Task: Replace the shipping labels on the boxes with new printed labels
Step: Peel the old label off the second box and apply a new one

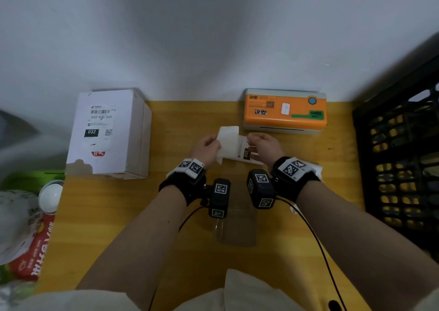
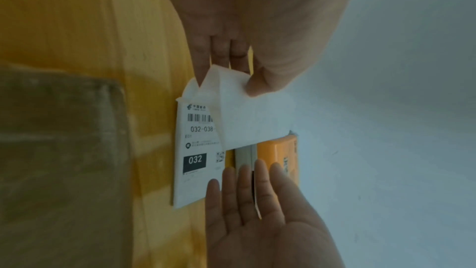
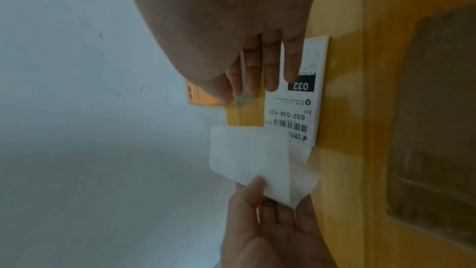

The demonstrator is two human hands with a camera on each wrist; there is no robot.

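Note:
Above the yellow table (image 1: 180, 125), in front of the printer, I hold a newly printed label (image 1: 245, 154) marked 032-038-E01 between both hands. My left hand (image 1: 206, 148) pinches its white backing sheet (image 1: 228, 138), which is partly peeled and folded up off the label. The left wrist view shows thumb and fingers of the left hand (image 2: 229, 68) closed on the backing (image 2: 252, 117) above the label (image 2: 195, 150). My right hand (image 1: 261, 144) pinches the label's other end; the right wrist view shows the right hand (image 3: 257, 80) over the label (image 3: 304, 105). A white box (image 1: 133, 135) with an old label (image 1: 101, 123) stands at the left.
An orange label printer (image 1: 285, 111) sits against the wall behind my hands. A black slotted crate (image 1: 403, 156) borders the table's right side. A brownish translucent sheet (image 1: 237, 225) lies between my wrists. A red package (image 1: 35, 246) and other clutter lie off the left edge.

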